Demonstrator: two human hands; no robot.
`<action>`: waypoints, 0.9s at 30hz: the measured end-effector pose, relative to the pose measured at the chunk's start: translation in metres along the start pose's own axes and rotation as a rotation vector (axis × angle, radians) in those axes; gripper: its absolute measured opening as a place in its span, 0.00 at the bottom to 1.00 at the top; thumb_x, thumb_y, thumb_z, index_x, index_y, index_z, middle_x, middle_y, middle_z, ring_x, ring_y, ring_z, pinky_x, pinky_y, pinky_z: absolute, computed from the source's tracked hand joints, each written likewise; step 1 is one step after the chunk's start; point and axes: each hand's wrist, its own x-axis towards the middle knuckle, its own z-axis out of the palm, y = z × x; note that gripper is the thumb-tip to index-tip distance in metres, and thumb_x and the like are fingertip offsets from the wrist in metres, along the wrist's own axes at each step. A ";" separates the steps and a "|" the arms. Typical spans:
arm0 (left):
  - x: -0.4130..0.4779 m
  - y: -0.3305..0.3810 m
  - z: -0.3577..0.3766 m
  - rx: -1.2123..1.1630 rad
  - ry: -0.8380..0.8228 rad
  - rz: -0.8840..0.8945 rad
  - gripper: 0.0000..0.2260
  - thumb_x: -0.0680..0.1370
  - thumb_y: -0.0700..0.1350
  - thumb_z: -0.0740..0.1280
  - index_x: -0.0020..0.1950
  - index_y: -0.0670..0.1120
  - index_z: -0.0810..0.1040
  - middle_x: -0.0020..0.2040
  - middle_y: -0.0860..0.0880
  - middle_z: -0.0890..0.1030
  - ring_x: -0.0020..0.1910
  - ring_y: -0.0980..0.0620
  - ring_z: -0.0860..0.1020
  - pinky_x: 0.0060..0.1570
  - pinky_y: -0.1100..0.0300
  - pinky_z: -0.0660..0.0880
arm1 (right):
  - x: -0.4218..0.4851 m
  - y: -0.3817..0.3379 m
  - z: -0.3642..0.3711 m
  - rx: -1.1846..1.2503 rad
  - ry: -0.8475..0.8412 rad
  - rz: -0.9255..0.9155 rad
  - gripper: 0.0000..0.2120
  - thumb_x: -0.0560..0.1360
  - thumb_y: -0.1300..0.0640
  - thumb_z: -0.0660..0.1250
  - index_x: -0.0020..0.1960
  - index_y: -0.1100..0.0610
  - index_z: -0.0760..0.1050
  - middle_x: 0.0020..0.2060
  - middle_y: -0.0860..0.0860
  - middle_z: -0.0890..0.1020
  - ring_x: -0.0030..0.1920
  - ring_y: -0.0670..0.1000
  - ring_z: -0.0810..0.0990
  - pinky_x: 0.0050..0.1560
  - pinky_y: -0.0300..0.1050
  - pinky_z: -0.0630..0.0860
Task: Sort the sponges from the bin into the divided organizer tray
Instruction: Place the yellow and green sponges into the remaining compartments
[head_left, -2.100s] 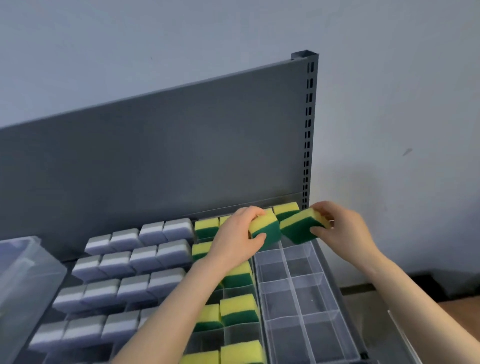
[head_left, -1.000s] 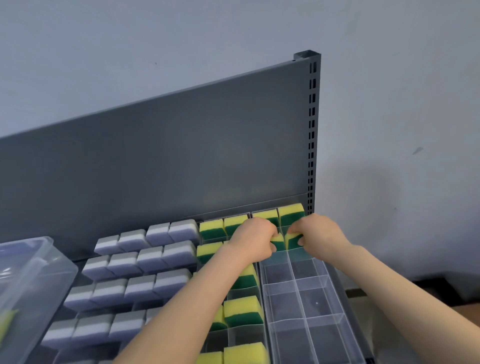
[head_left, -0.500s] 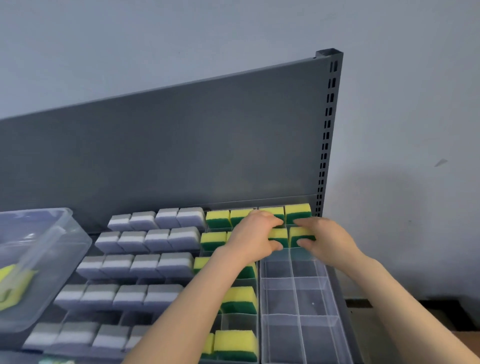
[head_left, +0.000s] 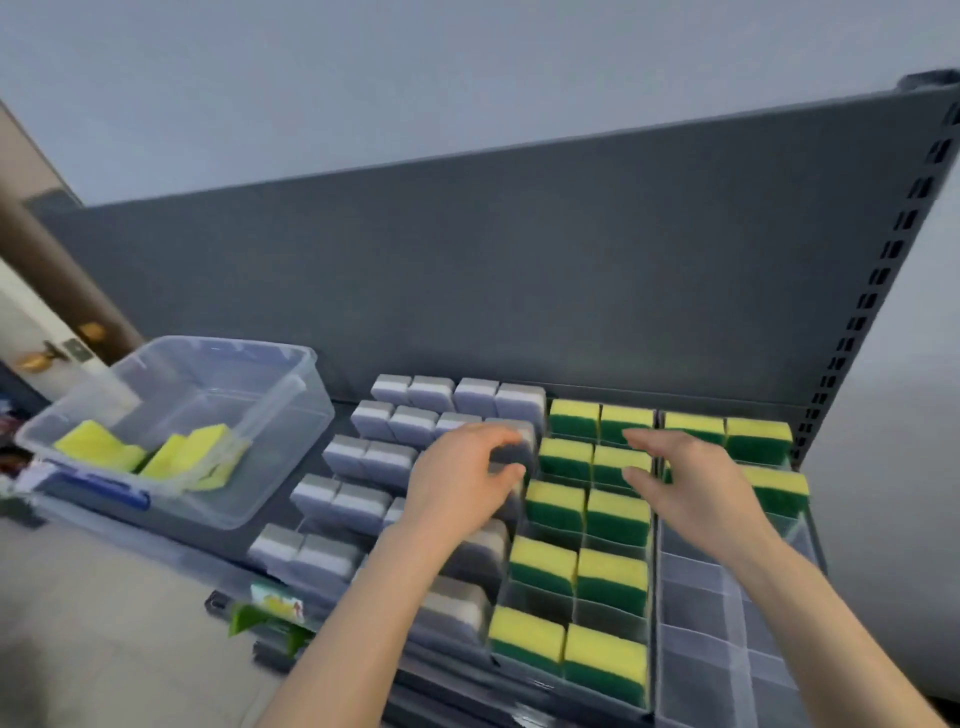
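The left hand's fingers (head_left: 485, 432) are loosely curved, with an open gap between them and the thumb. A grey sponge shows in that gap, but the blur hides whether anything touches it. The right hand's fingers (head_left: 647, 440) are relaxed and spread, thumb apart, with nothing in them.

The left hand (head_left: 457, 486) hovers over the left half of the organizer tray (head_left: 696, 597), above the grey sponges (head_left: 431, 394). These stand upright in rows, one per compartment. The right hand (head_left: 685, 488) hovers over the tray's middle and far right part, above the yellow-green sponges (head_left: 618, 512), which stand with the yellow side up. They fill two columns at the tray's centre and the two far rows of its right section. The near compartments of that right section are bare clear plastic.

Left of the tray, just beside its far corner, sits the clear bin (head_left: 270, 467), tilted, with several yellow sponges (head_left: 195, 454) lying loose in it. At the tray's near left edge lies a small green packet (head_left: 275, 609), too blurred to read. Behind the tray rises a dark grey back panel (head_left: 519, 286), with a perforated upright (head_left: 883, 270) at its right end.
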 end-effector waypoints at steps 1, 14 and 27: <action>-0.005 -0.011 -0.008 0.011 0.013 -0.024 0.16 0.76 0.52 0.67 0.65 0.59 0.74 0.61 0.57 0.78 0.56 0.57 0.76 0.54 0.57 0.77 | 0.002 -0.010 0.005 -0.011 0.002 -0.014 0.22 0.75 0.53 0.67 0.69 0.50 0.70 0.64 0.48 0.76 0.64 0.48 0.74 0.64 0.44 0.72; -0.093 -0.201 -0.132 0.324 0.076 -0.310 0.17 0.75 0.58 0.67 0.62 0.57 0.77 0.59 0.55 0.79 0.56 0.51 0.77 0.45 0.57 0.73 | 0.009 -0.173 0.090 -0.245 -0.059 -0.142 0.18 0.75 0.50 0.64 0.65 0.47 0.73 0.63 0.45 0.77 0.61 0.49 0.75 0.59 0.42 0.72; -0.153 -0.345 -0.237 0.370 0.079 -0.405 0.15 0.75 0.56 0.66 0.61 0.58 0.77 0.53 0.57 0.80 0.51 0.53 0.78 0.43 0.58 0.75 | 0.006 -0.328 0.184 -0.235 -0.132 -0.226 0.16 0.76 0.51 0.62 0.64 0.45 0.74 0.61 0.43 0.78 0.58 0.47 0.76 0.55 0.43 0.74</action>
